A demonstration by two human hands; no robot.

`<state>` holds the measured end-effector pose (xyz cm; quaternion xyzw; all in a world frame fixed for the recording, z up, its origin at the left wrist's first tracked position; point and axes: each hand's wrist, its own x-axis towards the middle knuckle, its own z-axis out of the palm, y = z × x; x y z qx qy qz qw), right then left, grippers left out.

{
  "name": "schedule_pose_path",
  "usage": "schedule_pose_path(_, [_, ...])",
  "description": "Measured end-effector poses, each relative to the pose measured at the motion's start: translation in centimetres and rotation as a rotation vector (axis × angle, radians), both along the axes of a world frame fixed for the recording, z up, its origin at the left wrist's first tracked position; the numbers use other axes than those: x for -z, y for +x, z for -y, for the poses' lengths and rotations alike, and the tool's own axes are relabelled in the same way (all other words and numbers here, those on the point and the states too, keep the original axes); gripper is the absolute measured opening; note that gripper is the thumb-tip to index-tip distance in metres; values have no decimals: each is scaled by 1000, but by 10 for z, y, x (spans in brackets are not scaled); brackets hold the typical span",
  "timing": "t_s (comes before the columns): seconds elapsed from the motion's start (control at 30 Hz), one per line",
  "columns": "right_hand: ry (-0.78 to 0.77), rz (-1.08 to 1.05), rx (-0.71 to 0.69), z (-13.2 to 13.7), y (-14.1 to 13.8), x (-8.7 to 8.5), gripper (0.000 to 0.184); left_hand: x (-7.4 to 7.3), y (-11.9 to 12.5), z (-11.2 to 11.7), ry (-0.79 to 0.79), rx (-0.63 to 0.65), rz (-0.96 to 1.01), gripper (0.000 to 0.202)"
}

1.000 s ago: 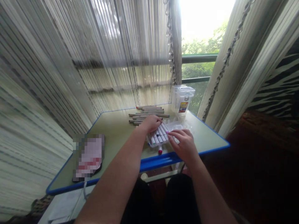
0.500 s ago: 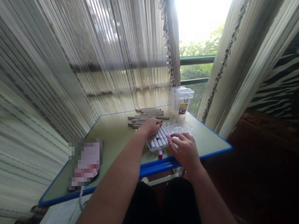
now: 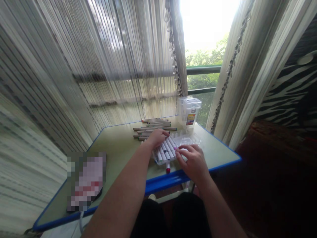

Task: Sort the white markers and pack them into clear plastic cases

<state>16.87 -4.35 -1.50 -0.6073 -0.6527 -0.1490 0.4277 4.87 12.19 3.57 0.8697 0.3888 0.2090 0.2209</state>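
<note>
White markers (image 3: 166, 152) with coloured ends lie side by side in a clear plastic tray (image 3: 162, 163) near the table's front edge. My left hand (image 3: 158, 138) rests over the far left end of the row, fingers curled in; what they close on is hidden. At the row's right side, my right hand (image 3: 194, 161) has its thumb and index finger at the purple end of a marker (image 3: 176, 149). One red-capped marker (image 3: 168, 168) sticks out below the tray's near edge.
Several beige pens (image 3: 158, 125) lie loose behind the tray. A clear plastic box (image 3: 190, 110) stands at the back right, with a clear tray-like piece (image 3: 189, 138) before it. A blurred-out flat object (image 3: 88, 180) lies at left. Blue edging (image 3: 170, 182) rims the table.
The whole view has shifted slightly, so things sit a little lower and further left. Both hands keep nearly the same place at the markers.
</note>
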Motion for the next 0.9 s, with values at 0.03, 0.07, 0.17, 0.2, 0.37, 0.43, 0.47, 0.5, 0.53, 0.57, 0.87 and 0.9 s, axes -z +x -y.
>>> schedule_pose_path(0.03, [0,-8,-4,0,0,0,20,0,1,-1,-66,-24,81,42])
schedule_pose_path(0.07, [2,-19,-11,0,0,0,20,1,2,-2,-140,-55,177,45])
schedule_pose_path(0.17, [24,-74,-41,-1,1,1,23,-2,1,-5,-311,-164,456,50])
schedule_pose_path(0.2, [51,-116,-29,-1,2,2,24,-4,0,-6,-329,-199,510,49])
schedule_pose_path(0.37, [226,-425,277,-5,14,10,26,-21,-14,-2,-73,-435,183,30])
schedule_pose_path(0.43, [194,-484,388,-10,20,13,31,-27,-18,5,2,-517,-127,36])
schedule_pose_path(0.47, [163,-508,426,-13,23,15,36,-29,-19,9,26,-556,-228,46])
schedule_pose_path(0.5, [134,-536,453,-17,26,17,41,-30,-20,12,26,-577,-297,55])
schedule_pose_path(0.53, [112,-566,467,-21,29,19,44,-31,-20,14,13,-579,-341,62])
schedule_pose_path(0.57, [97,-585,462,-25,32,21,45,-30,-20,16,-7,-556,-363,67])
schedule_pose_path(0.87, [-4,-579,315,-36,57,26,44,-12,-23,-6,-139,-447,-161,48])
schedule_pose_path(0.9, [4,-598,313,-35,58,25,43,-11,-24,-8,-149,-445,-91,43])
